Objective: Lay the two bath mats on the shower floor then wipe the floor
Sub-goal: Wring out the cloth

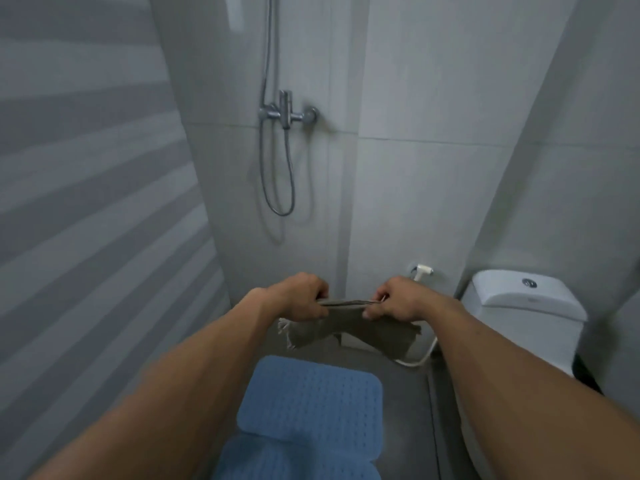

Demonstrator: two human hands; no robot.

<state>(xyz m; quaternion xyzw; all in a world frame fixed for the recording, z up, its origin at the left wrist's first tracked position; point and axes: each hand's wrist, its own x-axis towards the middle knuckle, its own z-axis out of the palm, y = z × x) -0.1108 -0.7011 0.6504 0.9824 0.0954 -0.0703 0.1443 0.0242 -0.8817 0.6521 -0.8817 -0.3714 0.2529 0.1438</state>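
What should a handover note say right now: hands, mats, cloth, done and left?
Left hand: grips one end of the cloth.
Right hand: grips the other end; the cloth hangs between them, held in the air above the floor.
Far mat and near mat: both blue, flat on the floor, the far one overlapping the near one.
Done: mats laid.
Left: wipe the floor; the cloth has not touched it yet.

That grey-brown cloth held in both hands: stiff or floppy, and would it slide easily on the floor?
Probably floppy: the cloth sags below where the left hand and right hand pinch it. Likely light, since fingertip grips carry it. Its frayed, woven look suggests it would drag rather than glide on the floor.
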